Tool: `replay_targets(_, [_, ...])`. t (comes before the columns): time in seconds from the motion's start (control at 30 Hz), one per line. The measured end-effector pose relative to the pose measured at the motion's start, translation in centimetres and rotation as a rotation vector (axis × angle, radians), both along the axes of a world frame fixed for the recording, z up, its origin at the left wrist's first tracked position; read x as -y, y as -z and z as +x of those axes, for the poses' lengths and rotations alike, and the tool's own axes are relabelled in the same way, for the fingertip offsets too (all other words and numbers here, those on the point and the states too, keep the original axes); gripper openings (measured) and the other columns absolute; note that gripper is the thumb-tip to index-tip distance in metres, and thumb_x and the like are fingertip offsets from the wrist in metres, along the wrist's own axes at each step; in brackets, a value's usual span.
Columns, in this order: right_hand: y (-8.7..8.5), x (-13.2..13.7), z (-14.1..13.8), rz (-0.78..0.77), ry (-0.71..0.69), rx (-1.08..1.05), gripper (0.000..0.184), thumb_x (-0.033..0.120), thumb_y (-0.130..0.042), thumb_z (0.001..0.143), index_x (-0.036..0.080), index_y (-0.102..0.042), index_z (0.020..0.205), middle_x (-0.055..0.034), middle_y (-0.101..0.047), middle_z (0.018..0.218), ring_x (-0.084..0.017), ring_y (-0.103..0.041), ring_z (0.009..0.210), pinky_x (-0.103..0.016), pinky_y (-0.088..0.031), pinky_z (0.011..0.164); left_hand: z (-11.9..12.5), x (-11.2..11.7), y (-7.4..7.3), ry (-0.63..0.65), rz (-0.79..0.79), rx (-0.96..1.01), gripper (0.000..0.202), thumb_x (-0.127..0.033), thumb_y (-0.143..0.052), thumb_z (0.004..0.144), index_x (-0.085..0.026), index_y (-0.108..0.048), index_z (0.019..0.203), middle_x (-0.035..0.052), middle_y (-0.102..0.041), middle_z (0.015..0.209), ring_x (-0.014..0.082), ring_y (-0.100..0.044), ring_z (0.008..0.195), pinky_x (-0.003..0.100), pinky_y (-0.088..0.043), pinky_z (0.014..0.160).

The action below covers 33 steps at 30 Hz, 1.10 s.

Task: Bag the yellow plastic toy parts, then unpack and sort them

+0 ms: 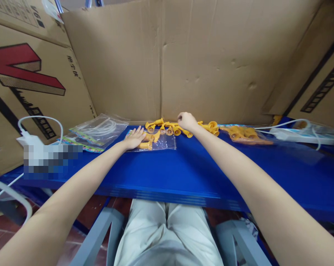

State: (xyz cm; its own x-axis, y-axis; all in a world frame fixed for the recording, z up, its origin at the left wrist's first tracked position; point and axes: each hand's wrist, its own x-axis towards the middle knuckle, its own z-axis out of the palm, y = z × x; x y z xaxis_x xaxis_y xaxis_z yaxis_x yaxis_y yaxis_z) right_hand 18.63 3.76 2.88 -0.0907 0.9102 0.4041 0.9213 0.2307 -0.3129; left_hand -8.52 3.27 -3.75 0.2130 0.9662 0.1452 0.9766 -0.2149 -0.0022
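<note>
The clearest text is "V6" (36, 14), printed in dark characters turned on their side near the top of the cardboard box at the left (49, 105). Beside it, a block of fine print (14, 11) is too small to read. Lower on that box stands 1 big red block sign (25, 68) with shaded sides, shaped like a V on its side, then a short line of Chinese characters (73, 67) and a dark panel of blurred lettering (40, 121). The box at the right (331, 101) carries dark printing (320, 96), illegible. Print on the multicoloured strips (93, 149) of the packets cannot be read.
</note>
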Motion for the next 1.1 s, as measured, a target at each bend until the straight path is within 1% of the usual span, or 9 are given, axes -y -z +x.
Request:
replay_targets(0.07, [0.6,-0.4,1.6,0.166,0.139,0.118,0.034,0.011,-0.045,0.086,0.011,-0.062,0.115,-0.018,-0.057,0.123,-0.028,-0.05,0.118,-0.044,-0.038,0.097,0.2,0.3,-0.3,-0.044,-0.069,0.042,0.071,-0.053,0.001,0.091,-0.018,-0.013,0.151,0.0056,-0.004,0.158,0.0273,-0.007,0.144,0.047,-0.016,0.113])
replay_targets(0.1, [1.0,-0.5,2.4,0.171,0.174,0.169,0.036,0.014,-0.045,0.086,0.011,-0.059,0.119,-0.019,-0.054,0.127,-0.03,-0.047,0.121,-0.047,-0.036,0.098,0.3,0.4,-0.4,-0.055,-0.09,0.057,0.071,-0.053,0.0,0.091,-0.018,-0.011,0.152,0.0046,-0.002,0.158,0.0269,-0.005,0.145,0.047,-0.016,0.114])
replay_targets(0.27, [2.7,-1.1,5.1,-0.18,0.249,0.293,0.035,0.019,-0.046,0.085,0.012,-0.064,0.114,-0.0175,-0.062,0.119,-0.028,-0.055,0.111,-0.042,-0.038,0.093,0.3,0.3,-0.5,-0.04,-0.091,0.082,0.07,-0.052,-0.003,0.091,-0.019,-0.01,0.152,0.0034,0.0,0.158,0.0267,-0.001,0.144,0.048,-0.015,0.114])
replay_targets(0.47, [2.4,-1.7,5.7,-0.234,0.31,0.279,0.036,0.018,-0.054,0.079,0.016,-0.063,0.114,-0.012,-0.066,0.112,-0.024,-0.059,0.105,-0.036,-0.038,0.084,0.1,-0.4,-0.2,-0.033,-0.09,0.085,0.072,-0.054,-0.004,0.09,-0.018,-0.013,0.152,0.0027,-0.001,0.158,0.0271,-0.003,0.144,0.045,-0.013,0.115])
replay_targets(0.57, [2.2,-1.5,5.6,-0.185,0.297,0.356,0.033,0.014,-0.054,0.078,0.015,-0.063,0.109,-0.0119,-0.067,0.107,-0.024,-0.06,0.102,-0.036,-0.035,0.084,0.1,-0.4,-0.3,-0.029,-0.085,0.09,0.073,-0.053,-0.003,0.09,-0.016,-0.014,0.151,0.0031,0.001,0.158,0.0257,-0.002,0.144,0.043,-0.012,0.115])
replay_targets(0.7, [1.7,-0.9,5.5,0.046,0.277,0.401,0.032,0.006,-0.044,0.08,0.01,-0.06,0.108,-0.0148,-0.067,0.103,-0.025,-0.059,0.101,-0.039,-0.033,0.086,0.2,-0.3,-0.4,-0.021,-0.095,0.083,0.072,-0.051,-0.003,0.09,-0.014,-0.013,0.151,0.0051,0.001,0.157,0.0253,-0.002,0.145,0.043,-0.012,0.115])
replay_targets(0.9, [-0.7,0.4,5.1,0.414,0.132,0.13,0.047,0.009,-0.043,0.077,0.01,-0.049,0.123,-0.0166,-0.065,0.104,-0.027,-0.058,0.096,-0.04,-0.039,0.082,0.4,-0.2,-0.5,-0.013,-0.08,0.073,0.07,-0.05,-0.003,0.09,-0.016,-0.016,0.151,0.0043,-0.004,0.158,0.0257,-0.003,0.144,0.045,-0.013,0.115])
replay_targets(1.0, [-1.2,1.4,4.5,0.439,0.042,-0.111,0.06,0.013,-0.047,0.075,0.013,-0.038,0.134,-0.0135,-0.065,0.104,-0.026,-0.06,0.09,-0.039,-0.043,0.079,0.5,-0.1,-0.6,-0.014,-0.097,0.084,0.071,-0.05,-0.004,0.09,-0.015,-0.014,0.151,0.0047,-0.002,0.158,0.0259,-0.001,0.144,0.044,-0.011,0.115])
replay_targets(1.1, [-0.3,2.6,3.5,0.355,-0.011,-0.289,0.063,0.018,-0.047,0.077,0.015,-0.03,0.138,-0.012,-0.064,0.103,-0.024,-0.062,0.09,-0.036,-0.045,0.079,0.4,-0.2,-0.5,-0.022,-0.092,0.11,0.073,-0.052,-0.004,0.09,-0.013,-0.01,0.151,0.0066,-0.002,0.158,0.0271,-0.003,0.144,0.045,-0.011,0.115])
